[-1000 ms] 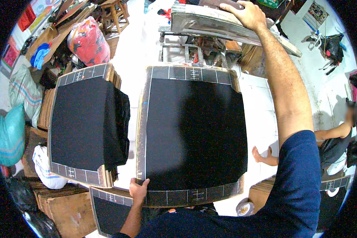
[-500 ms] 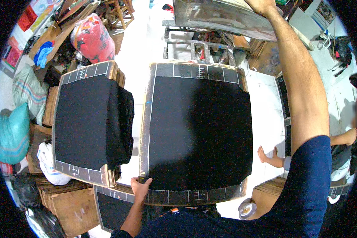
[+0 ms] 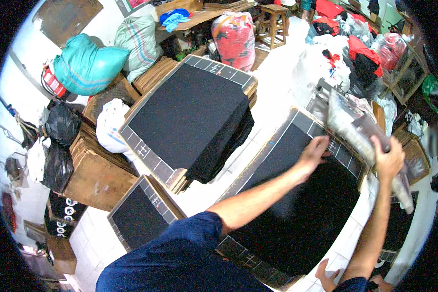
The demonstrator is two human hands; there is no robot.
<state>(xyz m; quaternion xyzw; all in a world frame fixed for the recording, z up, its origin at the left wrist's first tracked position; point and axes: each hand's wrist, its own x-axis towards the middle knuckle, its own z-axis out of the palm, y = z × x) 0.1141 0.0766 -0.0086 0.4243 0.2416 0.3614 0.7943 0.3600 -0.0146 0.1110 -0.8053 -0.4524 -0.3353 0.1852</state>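
Observation:
My right hand grips a long, blurred, pale-grey metal frame with a dark bar on it, at the far end of the near board, which has a white grid border. Black cloth lies flat on that board. My left hand hovers over the cloth near the grid border, slightly smeared, fingers apart and curved, with nothing visible in them. To the left, a second board on a stack carries black cloth hanging over its right side.
A smaller black board sits lower left beside plywood stacks. Sacks line the upper left. A wooden stool stands at the back, bagged garments at upper right. Another person's bare foot shows at the lower right.
My view has swung round rightward relative to the boards. My left hand has left the board's near-left edge and reached toward its far end. The frame in my right hand sits lower in the picture.

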